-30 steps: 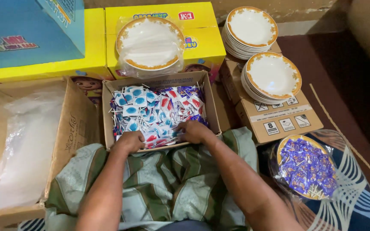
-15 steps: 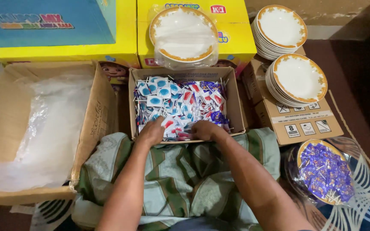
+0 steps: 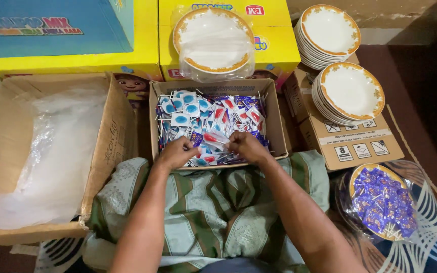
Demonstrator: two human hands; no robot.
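Cardboard is framing the whole scene, and the small open box of wrapped lollipops at the centre is serving as the landmark. Far to the left of that box, a larger carton is lying open with clear plastic sheeting bunched inside it. Behind this carton, a yellow box is carrying a blue box on top.

At the near edge of the lollipop box, the left hand is reaching in with its fingers curled together, pinching one end of a red and white lollipop wrapper. Just beside it, the right hand is closing on the other end of the same wrapper, so both hands are gripping it among the heap of blue, white and purple packets. Below the box, a green striped cloth is covering the person's lap.

Directly behind the lollipop box, a gold-rimmed plate wrapped in plastic is resting on a second yellow box. To the right of the lollipop box, two stacks of white plates are sitting on a brown carton. Nearer than that carton, a bagged plate of purple sweets is lying on a patterned mat.
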